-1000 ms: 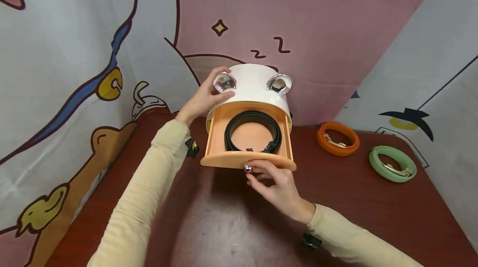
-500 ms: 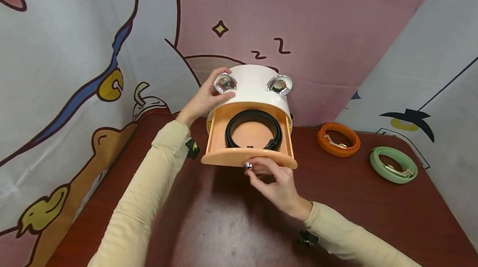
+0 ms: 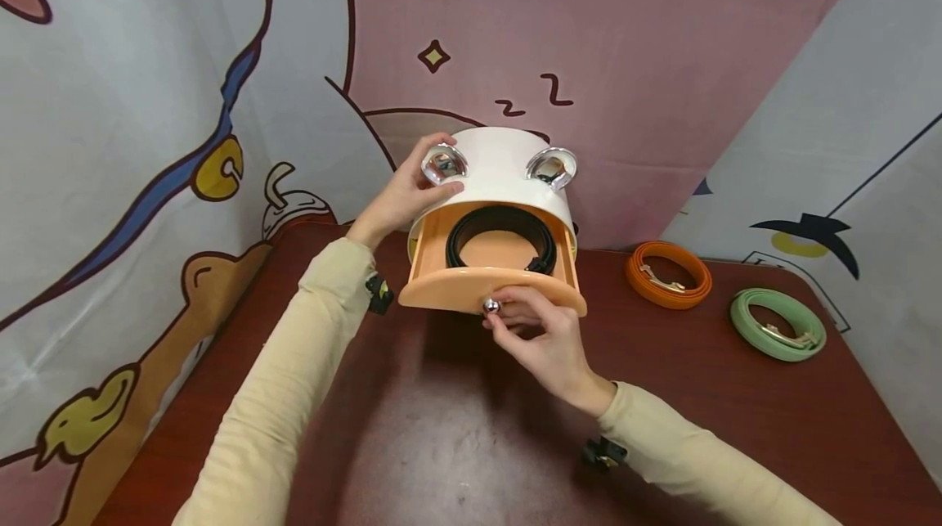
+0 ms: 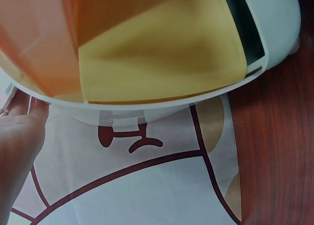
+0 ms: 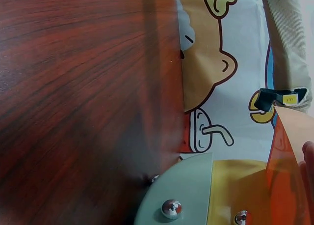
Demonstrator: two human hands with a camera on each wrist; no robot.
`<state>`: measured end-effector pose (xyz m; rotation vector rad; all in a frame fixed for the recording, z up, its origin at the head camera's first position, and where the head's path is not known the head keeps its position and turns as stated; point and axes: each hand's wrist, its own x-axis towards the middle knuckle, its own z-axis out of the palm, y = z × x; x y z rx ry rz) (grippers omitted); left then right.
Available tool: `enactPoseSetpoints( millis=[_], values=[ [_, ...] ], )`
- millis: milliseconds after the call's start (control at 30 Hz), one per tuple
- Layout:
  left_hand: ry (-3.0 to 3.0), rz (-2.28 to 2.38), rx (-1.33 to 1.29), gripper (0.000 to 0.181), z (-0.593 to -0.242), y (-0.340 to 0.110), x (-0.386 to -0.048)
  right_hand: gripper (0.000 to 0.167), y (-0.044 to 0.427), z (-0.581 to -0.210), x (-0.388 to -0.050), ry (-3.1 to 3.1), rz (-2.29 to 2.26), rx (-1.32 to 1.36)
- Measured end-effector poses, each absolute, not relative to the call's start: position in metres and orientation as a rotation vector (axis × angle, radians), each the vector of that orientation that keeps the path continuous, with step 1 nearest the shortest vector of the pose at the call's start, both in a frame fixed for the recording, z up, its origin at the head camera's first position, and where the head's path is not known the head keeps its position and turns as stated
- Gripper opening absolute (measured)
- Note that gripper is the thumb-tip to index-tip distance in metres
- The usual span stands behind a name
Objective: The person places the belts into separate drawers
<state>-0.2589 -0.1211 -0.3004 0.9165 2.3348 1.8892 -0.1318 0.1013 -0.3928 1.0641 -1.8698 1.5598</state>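
Observation:
A white rounded drawer cabinet (image 3: 496,158) with two chrome eye-like domes stands against the back wall. My left hand (image 3: 412,186) grips its top left, thumb and fingers on either side of the left chrome dome (image 3: 444,164). The top orange drawer (image 3: 449,289) sticks partly out, holding a coiled black belt (image 3: 545,240). In the head view my right hand (image 3: 548,346) pinches the drawer's round chrome knob (image 3: 491,306) between thumb and fingers. Only a sliver of that hand shows at the right wrist view's edge.
A coiled orange belt (image 3: 640,280) and a coiled light green belt (image 3: 773,346) lie on the red-brown table (image 3: 456,444), right of the cabinet. Below the orange drawer, the right wrist view shows a yellow drawer (image 5: 233,183) and a green drawer (image 5: 184,183). Cartoon-printed cloth hangs behind.
The orange drawer, with the black belt inside, has slid partway back into the cabinet. My right hand has moved inward with the knob. My left hand has stayed in place.

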Motion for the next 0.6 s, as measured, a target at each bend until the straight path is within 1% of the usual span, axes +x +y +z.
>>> enactPoseSetpoints(
  millis=[600],
  values=[
    [2.370, 1.872, 0.964, 0.057, -0.300, -0.121, -0.260, 0.027, 0.099, -0.390, -0.158, -1.901, 1.507, 0.962]
  ],
)
